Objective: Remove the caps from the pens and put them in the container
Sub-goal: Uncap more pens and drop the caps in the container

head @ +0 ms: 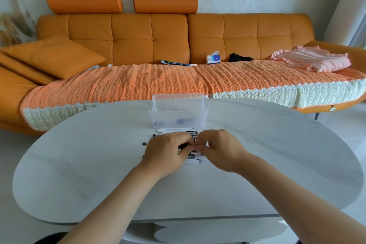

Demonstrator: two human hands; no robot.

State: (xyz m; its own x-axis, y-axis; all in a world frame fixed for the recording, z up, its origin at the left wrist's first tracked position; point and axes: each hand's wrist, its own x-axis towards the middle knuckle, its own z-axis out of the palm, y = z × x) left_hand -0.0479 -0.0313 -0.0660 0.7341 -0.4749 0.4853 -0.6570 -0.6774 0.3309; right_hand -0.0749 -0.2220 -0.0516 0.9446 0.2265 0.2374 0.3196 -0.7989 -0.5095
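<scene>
A clear plastic container (177, 112) stands on the white oval table (257, 154), a few small dark bits showing through its wall. Just in front of it lies a row of white pens with dark caps (174, 130), mostly hidden under my hands. My left hand (168, 150) has its fingers curled round a pen (183, 146) held over the row. My right hand (221, 148) meets it at the middle, fingertips pinching the pen's end. Whether the cap is on or off is hidden by my fingers.
An orange sofa (150, 31) with a knitted cover runs behind the table. On it lie a tissue box (213, 58), a pink garment (313, 59), a dark cloth (240, 58) and a cushion (53, 55). Two loose dark caps (144, 143) sit left of my hand.
</scene>
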